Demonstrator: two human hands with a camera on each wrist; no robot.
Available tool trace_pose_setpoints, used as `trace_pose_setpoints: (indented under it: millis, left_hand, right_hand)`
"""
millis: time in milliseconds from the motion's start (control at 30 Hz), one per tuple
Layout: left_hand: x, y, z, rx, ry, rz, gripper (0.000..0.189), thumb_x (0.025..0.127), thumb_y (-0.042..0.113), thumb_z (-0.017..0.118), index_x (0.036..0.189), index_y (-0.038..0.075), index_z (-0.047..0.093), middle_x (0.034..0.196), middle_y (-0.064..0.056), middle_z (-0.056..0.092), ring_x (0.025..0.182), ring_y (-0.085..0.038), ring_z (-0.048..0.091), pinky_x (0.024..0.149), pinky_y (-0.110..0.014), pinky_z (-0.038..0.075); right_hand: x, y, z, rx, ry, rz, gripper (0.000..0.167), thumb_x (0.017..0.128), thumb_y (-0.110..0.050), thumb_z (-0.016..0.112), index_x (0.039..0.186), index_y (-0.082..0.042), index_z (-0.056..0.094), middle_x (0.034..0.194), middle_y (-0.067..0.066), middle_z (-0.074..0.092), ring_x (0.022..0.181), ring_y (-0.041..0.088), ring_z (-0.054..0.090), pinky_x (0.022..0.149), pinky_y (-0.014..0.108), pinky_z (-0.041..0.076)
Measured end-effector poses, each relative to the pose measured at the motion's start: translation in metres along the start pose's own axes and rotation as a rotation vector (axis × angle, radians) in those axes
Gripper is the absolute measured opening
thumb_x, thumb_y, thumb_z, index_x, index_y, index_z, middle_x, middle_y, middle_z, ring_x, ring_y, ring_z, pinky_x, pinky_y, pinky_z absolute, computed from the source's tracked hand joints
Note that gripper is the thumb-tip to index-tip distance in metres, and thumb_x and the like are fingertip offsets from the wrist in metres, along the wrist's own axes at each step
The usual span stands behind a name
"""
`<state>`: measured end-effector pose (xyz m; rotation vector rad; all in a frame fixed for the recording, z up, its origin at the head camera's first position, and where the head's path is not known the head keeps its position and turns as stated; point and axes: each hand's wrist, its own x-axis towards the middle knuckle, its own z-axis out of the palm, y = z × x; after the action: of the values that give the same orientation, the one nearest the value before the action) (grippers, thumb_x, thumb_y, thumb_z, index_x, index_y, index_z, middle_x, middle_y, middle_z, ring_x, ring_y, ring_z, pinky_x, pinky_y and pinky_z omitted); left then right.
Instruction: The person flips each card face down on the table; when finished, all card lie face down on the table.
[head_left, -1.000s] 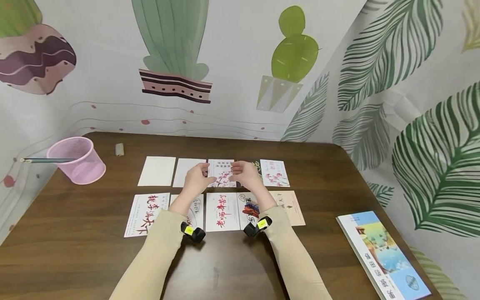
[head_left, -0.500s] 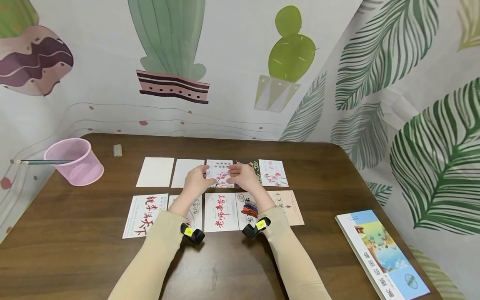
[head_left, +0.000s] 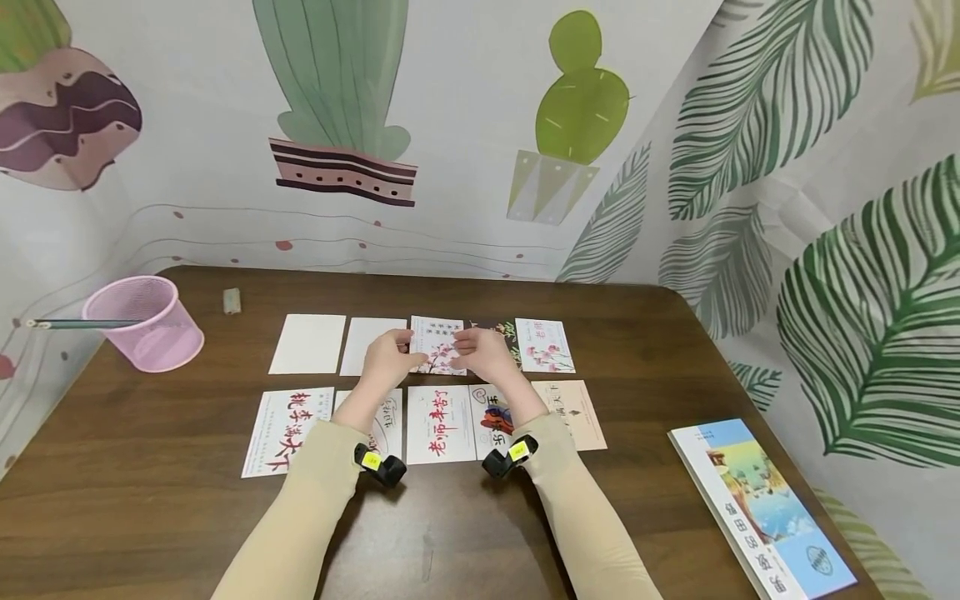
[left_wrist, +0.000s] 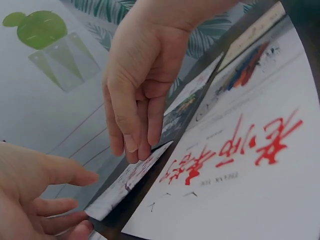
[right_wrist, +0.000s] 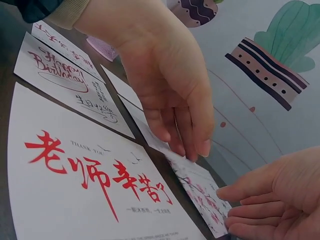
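Both hands were over the far row of cards, the left hand [head_left: 387,358] at the left edge of the blossom card [head_left: 438,335] and the right hand [head_left: 486,353] at its right edge. Fingers on each were relaxed and nearly straight; in the left wrist view, the right fingertips met the card.

The blossom card lay third from the left in the far row, its long axis running near to far and roughly square to the table [head_left: 427,542] edge. Its dark lettering stood at the far end, its pink blossoms at the near end. Whether it sat fully flat could not be told.

To its left were a white card [head_left: 362,342] and, beyond that, a cream card [head_left: 307,343]. To its right, a dark card [head_left: 507,333] was partly hidden by the right hand, followed by a pink-flower card [head_left: 545,346].

Directly nearer lay the "THANK YOU" card [head_left: 441,425], its red characters running from near to far. At far left, pencils [head_left: 75,323] lay across a pink mesh cup [head_left: 146,337]; a book [head_left: 761,508] lay at near right.
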<state>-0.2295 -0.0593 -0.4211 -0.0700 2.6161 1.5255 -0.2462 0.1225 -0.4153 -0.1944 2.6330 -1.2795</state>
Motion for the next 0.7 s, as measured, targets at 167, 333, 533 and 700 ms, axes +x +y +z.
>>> trace_pose_setpoints:
  millis: [167, 333, 533, 700]
  left_hand:
    - [0.0022, -0.0002, -0.0014, -0.173, 0.009, -0.044, 0.06, 0.09, 0.009, 0.066, 0.144, -0.001, 0.04, 0.143, -0.021, 0.048, 0.126, -0.037, 0.052, 0.101, -0.044, 0.049]
    - [0.0041, 0.0012, -0.0007, -0.256, -0.009, -0.042, 0.071, 0.092, 0.006, 0.064, 0.152, 0.001, 0.026, 0.15, -0.021, 0.041, 0.13, -0.037, 0.049, 0.104, -0.044, 0.047]
    - [0.0065, 0.0001, 0.0004, -0.356, -0.095, -0.07, 0.066, 0.095, 0.006, 0.058, 0.15, -0.007, 0.025, 0.148, -0.027, 0.042, 0.136, -0.037, 0.043, 0.113, -0.043, 0.038]
    - [0.0066, -0.0008, 0.002, -0.405, -0.13, -0.065, 0.06, 0.095, 0.004, 0.056, 0.148, -0.01, 0.03, 0.142, -0.029, 0.047, 0.131, -0.037, 0.05, 0.108, -0.041, 0.044]
  right_hand:
    - [-0.0007, -0.0031, 0.0005, -0.034, 0.003, -0.006, 0.05, 0.086, -0.01, 0.073, 0.132, -0.001, 0.058, 0.125, 0.015, 0.066, 0.118, 0.028, 0.062, 0.097, 0.038, 0.053]
    - [-0.0013, -0.0052, 0.0, -0.042, 0.01, -0.008, 0.05, 0.086, -0.01, 0.074, 0.132, -0.001, 0.058, 0.125, 0.015, 0.066, 0.118, 0.028, 0.062, 0.096, 0.037, 0.053]
    - [-0.0018, -0.0078, 0.0004, -0.033, 0.0, 0.001, 0.051, 0.086, -0.011, 0.074, 0.133, -0.001, 0.058, 0.127, 0.015, 0.066, 0.119, 0.028, 0.062, 0.097, 0.038, 0.053]
    - [-0.0017, -0.008, 0.0007, -0.047, 0.001, 0.008, 0.051, 0.086, -0.012, 0.074, 0.133, -0.002, 0.058, 0.127, 0.014, 0.066, 0.119, 0.027, 0.062, 0.097, 0.037, 0.053]
